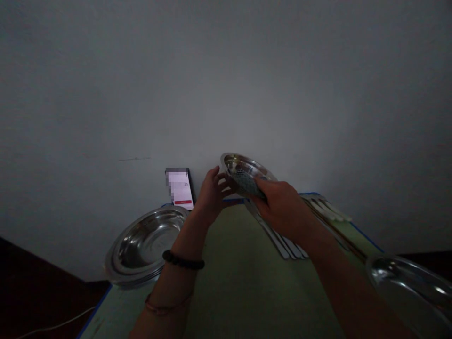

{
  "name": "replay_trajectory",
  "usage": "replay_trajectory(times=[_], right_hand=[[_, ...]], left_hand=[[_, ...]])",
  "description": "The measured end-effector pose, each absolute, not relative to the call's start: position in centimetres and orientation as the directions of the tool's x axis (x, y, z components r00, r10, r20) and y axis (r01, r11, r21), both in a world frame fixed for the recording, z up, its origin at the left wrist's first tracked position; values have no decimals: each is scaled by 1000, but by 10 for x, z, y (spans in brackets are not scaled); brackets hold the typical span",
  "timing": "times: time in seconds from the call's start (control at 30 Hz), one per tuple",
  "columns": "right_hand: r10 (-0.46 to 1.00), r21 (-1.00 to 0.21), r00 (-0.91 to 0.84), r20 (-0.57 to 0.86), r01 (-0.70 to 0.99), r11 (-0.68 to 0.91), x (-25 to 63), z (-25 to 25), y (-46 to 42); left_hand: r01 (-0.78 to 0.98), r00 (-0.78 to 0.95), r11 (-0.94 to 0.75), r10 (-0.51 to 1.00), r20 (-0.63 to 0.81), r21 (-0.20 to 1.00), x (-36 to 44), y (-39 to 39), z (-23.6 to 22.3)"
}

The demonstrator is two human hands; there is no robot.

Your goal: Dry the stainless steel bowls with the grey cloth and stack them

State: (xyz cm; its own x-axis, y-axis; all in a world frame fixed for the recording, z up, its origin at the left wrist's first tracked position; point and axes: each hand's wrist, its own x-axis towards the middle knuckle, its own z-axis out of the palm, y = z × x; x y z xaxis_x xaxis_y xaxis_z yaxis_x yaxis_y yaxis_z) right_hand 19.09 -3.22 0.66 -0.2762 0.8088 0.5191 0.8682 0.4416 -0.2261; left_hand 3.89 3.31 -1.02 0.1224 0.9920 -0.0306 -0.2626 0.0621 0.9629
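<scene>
I hold a small steel bowl [243, 168] tilted above the far end of a green table [240, 282]. My left hand [212, 193] grips the bowl's left rim with curled fingers; a dark bead bracelet sits on that wrist. My right hand [282, 207] is closed on a patterned cloth [247, 182] pressed against the bowl's underside.
A stack of large steel plates [144, 245] sits at the table's left edge. A phone [181, 189] with a lit screen leans on the wall. Long flat utensils [282, 240] lie at the right, and another steel plate [413, 287] at the near right corner.
</scene>
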Motion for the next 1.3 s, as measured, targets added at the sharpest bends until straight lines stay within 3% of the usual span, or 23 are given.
replay_trajectory(times=[0.07, 0.17, 0.4, 0.5, 0.7, 0.8, 0.93, 1.0, 1.13, 1.3], right_hand=[[793, -240, -334, 510, 830, 504, 191, 6, -33], [743, -265, -448, 497, 737, 622, 191, 4, -34], [694, -356, -588, 416, 596, 719, 192, -3, -33], [771, -399, -495, 400, 663, 633, 187, -7, -33], [877, -292, -220, 428, 884, 365, 185, -15, -25], [861, -273, -227, 455, 885, 378, 190, -18, -21], [810, -323, -344, 474, 788, 524, 191, -16, -22], [773, -369, -419, 475, 703, 608, 187, -12, -26], [703, -437, -486, 520, 556, 707, 176, -1, -37], [719, -397, -481, 501, 611, 685, 169, -3, -41]], left_hand=[[-364, 328, 193, 942, -69, 911, 37, 26, -4], [-421, 428, 208, 904, -9, 883, 31, 20, 3], [-415, 319, 11, 938, 134, 910, 30, 19, 9], [-410, 279, 6, 953, 119, 912, 39, 19, 9], [-397, 306, -45, 935, 179, 917, 53, 19, 3], [-367, 379, -41, 906, 190, 930, 60, 16, -4], [-335, 430, 51, 897, 104, 941, 68, 12, -7], [-365, 406, 58, 908, 102, 929, 69, 11, -4], [-432, 233, -98, 948, 216, 897, 64, 13, 6], [-349, 4, -259, 961, 278, 901, 50, 21, 9]])
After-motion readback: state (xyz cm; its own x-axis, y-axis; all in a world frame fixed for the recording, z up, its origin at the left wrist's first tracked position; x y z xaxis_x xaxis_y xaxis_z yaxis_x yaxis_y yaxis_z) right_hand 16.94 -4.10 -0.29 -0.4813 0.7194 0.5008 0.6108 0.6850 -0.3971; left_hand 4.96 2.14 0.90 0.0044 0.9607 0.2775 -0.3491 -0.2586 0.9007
